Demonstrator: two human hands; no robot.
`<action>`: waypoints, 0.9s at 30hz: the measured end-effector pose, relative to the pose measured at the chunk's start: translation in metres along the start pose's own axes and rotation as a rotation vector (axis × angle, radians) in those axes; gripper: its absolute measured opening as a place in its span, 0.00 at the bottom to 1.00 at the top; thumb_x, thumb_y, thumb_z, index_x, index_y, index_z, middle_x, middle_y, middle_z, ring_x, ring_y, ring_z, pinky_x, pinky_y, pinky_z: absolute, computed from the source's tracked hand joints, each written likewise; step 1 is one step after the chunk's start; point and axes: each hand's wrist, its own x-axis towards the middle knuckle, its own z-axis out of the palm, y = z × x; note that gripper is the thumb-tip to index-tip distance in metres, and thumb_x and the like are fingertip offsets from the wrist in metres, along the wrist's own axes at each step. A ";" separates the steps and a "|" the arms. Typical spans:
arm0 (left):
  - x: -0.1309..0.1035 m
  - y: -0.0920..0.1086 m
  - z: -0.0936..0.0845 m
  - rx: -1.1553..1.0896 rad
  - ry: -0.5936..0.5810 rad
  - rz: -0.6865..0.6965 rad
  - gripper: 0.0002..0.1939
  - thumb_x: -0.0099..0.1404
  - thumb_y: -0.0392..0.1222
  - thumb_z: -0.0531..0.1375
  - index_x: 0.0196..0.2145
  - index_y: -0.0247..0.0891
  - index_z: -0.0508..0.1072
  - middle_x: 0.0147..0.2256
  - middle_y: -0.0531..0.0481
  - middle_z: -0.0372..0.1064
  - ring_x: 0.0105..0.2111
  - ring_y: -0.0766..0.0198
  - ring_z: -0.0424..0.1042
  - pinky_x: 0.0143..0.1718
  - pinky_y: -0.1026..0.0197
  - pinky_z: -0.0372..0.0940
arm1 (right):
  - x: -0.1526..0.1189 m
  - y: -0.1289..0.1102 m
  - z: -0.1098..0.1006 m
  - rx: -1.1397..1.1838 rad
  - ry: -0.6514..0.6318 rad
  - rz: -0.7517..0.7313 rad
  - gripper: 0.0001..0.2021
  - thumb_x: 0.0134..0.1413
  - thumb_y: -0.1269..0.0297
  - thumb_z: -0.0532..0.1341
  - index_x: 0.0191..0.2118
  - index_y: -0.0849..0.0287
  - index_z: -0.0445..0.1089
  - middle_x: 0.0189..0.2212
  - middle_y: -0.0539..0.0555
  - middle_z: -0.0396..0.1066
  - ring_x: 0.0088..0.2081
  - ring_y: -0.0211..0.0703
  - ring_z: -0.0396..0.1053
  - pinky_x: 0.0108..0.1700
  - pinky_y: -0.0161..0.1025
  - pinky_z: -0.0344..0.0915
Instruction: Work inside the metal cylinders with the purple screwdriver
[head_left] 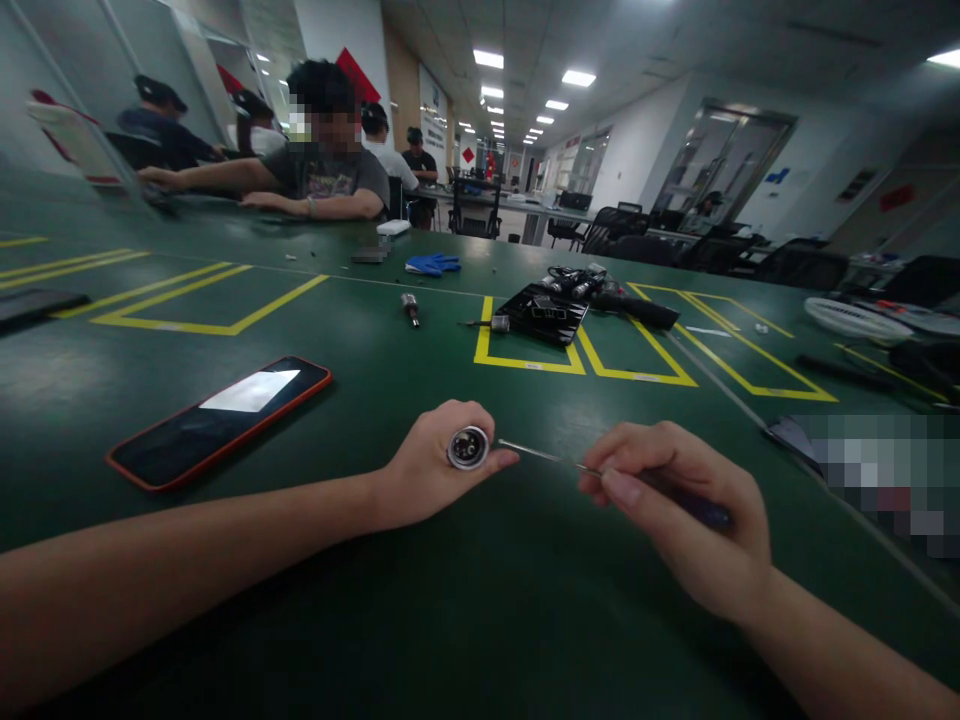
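My left hand (435, 465) is wrapped round a cylindrical metal connector (468, 448), its round end face turned toward me with small dark holes or pins inside. My right hand (675, 510) grips a thin screwdriver (544, 455) by its dark handle. The bare shaft points left, and its tip ends just beside the connector and my left thumb; whether it touches cannot be made out. Farther off lie a small metal connector piece (410, 308) and another metal piece with a thin pin (499, 323), the latter against a glossy black tray (551, 325).
An orange-cased phone (225, 420) lies left of my hands on the green table (420, 620). Blue gloves (433, 264), a bundle of black cables (577, 280) and yellow tape rectangles (529, 367) are beyond. A person (330, 160) sits across the table.
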 end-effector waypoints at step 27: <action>0.000 -0.003 0.005 0.033 -0.017 0.019 0.10 0.56 0.44 0.59 0.25 0.36 0.63 0.25 0.53 0.64 0.25 0.68 0.63 0.26 0.66 0.59 | 0.009 0.003 0.027 -0.282 -0.162 -0.141 0.04 0.53 0.76 0.55 0.35 0.63 0.64 0.30 0.54 0.69 0.33 0.36 0.67 0.35 0.35 0.65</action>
